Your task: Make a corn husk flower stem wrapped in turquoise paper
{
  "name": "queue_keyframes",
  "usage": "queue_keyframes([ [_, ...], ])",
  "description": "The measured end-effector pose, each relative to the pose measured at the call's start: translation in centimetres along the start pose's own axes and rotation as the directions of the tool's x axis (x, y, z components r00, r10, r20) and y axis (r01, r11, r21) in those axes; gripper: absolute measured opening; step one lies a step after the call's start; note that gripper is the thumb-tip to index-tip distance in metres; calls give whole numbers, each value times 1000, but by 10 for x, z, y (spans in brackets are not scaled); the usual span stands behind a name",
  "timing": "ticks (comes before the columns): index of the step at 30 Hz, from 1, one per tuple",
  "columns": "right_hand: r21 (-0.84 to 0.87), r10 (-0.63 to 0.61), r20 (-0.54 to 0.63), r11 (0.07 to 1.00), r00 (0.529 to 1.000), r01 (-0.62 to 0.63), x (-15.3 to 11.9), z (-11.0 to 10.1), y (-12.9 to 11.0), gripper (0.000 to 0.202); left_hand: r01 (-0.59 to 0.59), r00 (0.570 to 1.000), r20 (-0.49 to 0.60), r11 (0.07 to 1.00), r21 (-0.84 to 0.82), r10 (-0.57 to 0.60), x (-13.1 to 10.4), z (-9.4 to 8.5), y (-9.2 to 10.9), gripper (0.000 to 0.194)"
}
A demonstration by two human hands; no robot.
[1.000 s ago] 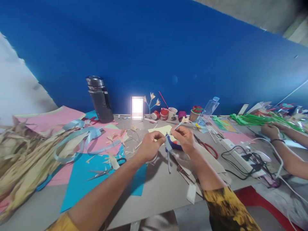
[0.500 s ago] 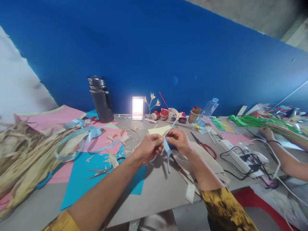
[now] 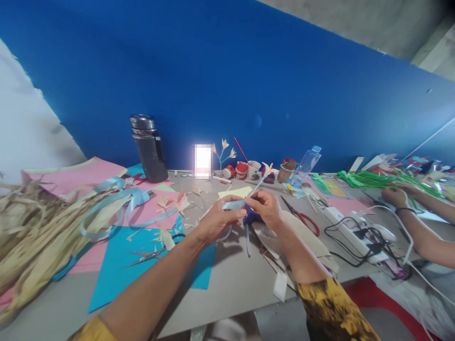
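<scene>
My right hand [image 3: 266, 208] pinches the pale blue stem [image 3: 258, 186] of a small cream flower [image 3: 269, 169], which points up and to the right. A light blue ribbon [image 3: 233, 204] runs left from the stem into my left hand [image 3: 215, 221], whose thumb and fingers close on it. The two hands are close together above the table. Below them a narrow pale strip [image 3: 248, 244] hangs or lies; its upper end is hidden. A dark blue object [image 3: 253, 216] shows partly behind my right hand, its kind unclear.
Scissors [image 3: 147, 256] lie on blue paper [image 3: 117, 274] at left, beside dried husks [image 3: 39, 237]. Red-handled scissors [image 3: 308, 222] and a power strip [image 3: 350, 234] are at right. A black flask [image 3: 148, 154] stands behind. Another person's hand [image 3: 394, 196] is at far right.
The light blue ribbon has swung from hanging below my hands to stretching left across my left fingers. My left hand has opened out from its pinch at the stem. The flower has shifted slightly right.
</scene>
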State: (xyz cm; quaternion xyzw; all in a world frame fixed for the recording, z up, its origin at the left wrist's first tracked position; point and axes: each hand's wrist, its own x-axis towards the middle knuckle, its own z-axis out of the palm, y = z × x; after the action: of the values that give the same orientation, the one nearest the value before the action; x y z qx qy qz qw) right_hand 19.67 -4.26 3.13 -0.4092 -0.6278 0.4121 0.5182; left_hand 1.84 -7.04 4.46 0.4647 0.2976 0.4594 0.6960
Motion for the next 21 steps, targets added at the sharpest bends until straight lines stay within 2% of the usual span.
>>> queue_keyframes([
  [2, -13, -16, 49, 1000, 999, 16, 0, -1, -1, 24, -30, 994, -100, 998, 60, 36, 4, -2, -6, 27],
  [6, -47, -24, 111, 998, 993, 29, -2, -7, -10, 28, -115, 969, -196, 979, 171, 148, 10, -5, -14, 25],
  [10, -31, -9, -1, 999, 1000, 9, -1, -12, -12, 34, -207, 904, -258, 875, 438, 342, 8, -5, -12, 16],
  [13, -11, -22, -123, 1000, 992, 20, 2, -10, -4, 32, -270, 870, -239, 822, 501, 431, 5, -1, -11, 13],
  [15, -16, -36, -168, 999, 985, 34, 4, -9, 1, 31, -231, 899, -255, 878, 419, 357, 4, 1, -10, 14],
  [16, -16, -43, -169, 999, 985, 41, 4, -9, 2, 31, -175, 927, -263, 929, 328, 267, 5, 1, -10, 16],
  [18, 3, -46, -129, 999, 991, 47, 4, -11, 2, 31, 5, 973, -230, 998, 68, 11, 5, 0, -8, 21],
  [19, 16, -46, -100, 999, 994, 48, 4, -12, 0, 31, 107, 977, -178, 992, -61, -116, 6, -1, -8, 22],
  [21, 34, -44, -25, 998, 999, 45, 2, -15, -4, 33, 280, 954, -39, 932, -228, -296, 7, -6, -6, 22],
])
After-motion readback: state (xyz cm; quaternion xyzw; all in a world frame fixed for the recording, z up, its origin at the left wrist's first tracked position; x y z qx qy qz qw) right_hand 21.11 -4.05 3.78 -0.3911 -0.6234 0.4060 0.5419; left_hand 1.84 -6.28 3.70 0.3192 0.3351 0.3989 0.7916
